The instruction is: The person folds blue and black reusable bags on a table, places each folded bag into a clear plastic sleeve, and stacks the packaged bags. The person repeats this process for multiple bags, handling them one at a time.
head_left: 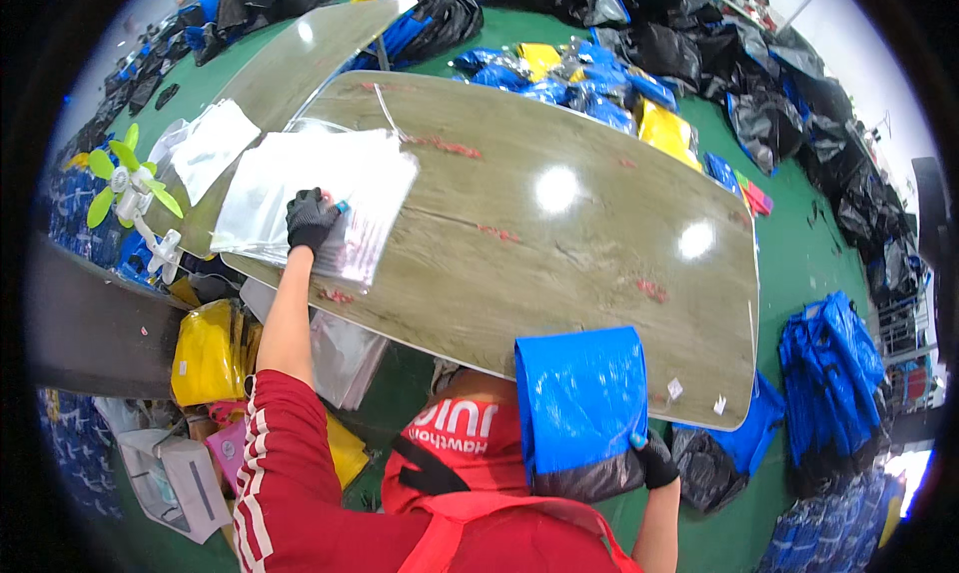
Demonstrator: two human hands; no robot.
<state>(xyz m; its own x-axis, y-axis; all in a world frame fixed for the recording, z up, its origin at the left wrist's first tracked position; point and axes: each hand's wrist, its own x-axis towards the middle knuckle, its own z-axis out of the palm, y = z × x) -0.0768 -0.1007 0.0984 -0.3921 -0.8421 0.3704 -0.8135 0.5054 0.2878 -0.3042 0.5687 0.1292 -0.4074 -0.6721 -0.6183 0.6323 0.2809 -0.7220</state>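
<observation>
Green floor (814,258), black bags (764,128) heaped far right; wood-grain table (559,263) at centre. At table's left, clear plastic sleeves (370,198) under gloved left hand (312,219); finger state: cannot tell. Near right, folded blue bag (581,403) at table's edge, gloved right hand (656,461) with fingers clamped on lower right side.

The wood-grain table (559,273) carries stacked clear bags (325,168) and 2 small white scraps (674,388).
</observation>
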